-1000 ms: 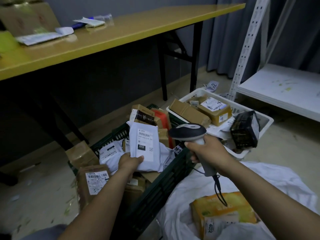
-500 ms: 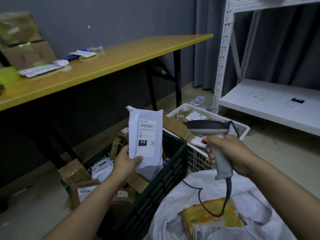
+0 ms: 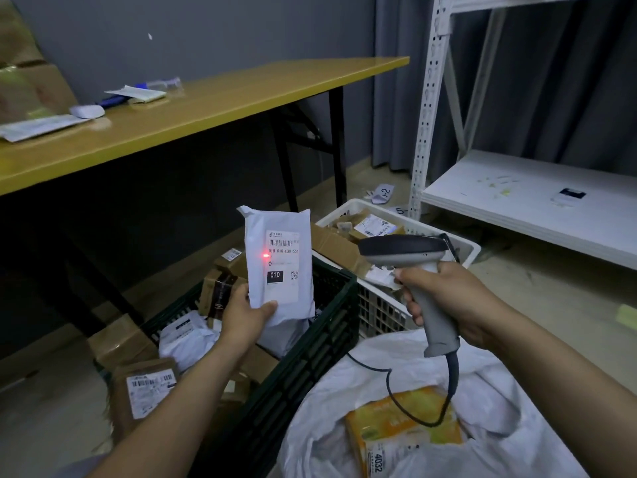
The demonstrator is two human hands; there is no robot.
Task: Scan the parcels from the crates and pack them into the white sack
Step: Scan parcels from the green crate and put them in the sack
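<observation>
While left hand (image 3: 246, 313) is pinching white mailer (image 3: 278, 267) upright over green crate (image 3: 310, 346), right hand (image 3: 444, 298) is gripping scanner (image 3: 403, 251). Red dot landing below barcode, so nudging aim up. White sack (image 3: 499, 439) waiting below.

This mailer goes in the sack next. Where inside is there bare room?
The white sack is bare behind and right of the yellow box, under the scanner cord. The green crate and white crate are crowded with parcels.
</observation>
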